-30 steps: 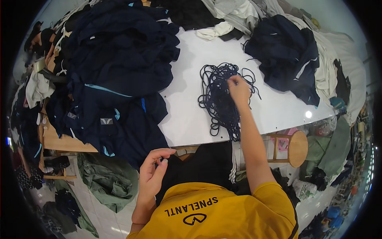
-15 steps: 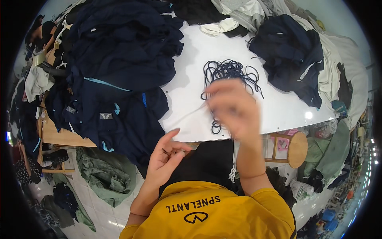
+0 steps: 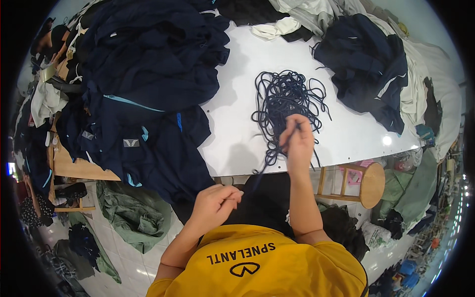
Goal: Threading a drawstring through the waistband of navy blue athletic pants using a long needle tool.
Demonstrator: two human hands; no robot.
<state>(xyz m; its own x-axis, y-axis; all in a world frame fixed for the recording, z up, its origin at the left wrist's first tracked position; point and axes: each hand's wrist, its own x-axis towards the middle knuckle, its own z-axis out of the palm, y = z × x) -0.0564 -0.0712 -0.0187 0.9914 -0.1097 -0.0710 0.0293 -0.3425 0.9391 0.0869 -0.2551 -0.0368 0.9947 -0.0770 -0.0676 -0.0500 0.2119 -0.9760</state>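
Navy garment heaps [image 3: 148, 64] flank the tangled cords [image 3: 289, 96] — wooden stool [image 3: 373, 185] at right.

On my remote feed, dark navy cord [image 3: 286, 105] contrasts with a white tabletop [image 3: 235, 138], navy garments [image 3: 148, 64] carry light-blue strips [image 3: 132, 102], and I pick out a mustard-yellow shirt [image 3: 297, 270] printed in black, grey-green cloth [image 3: 133, 213], a tan stool [image 3: 373, 185] and white-dotted black fabric [image 3: 34, 214]

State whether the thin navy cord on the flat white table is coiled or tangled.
Tangled: the thin navy cord lies heaped in crossing, uneven loops, some straying rightward across the flat white table.
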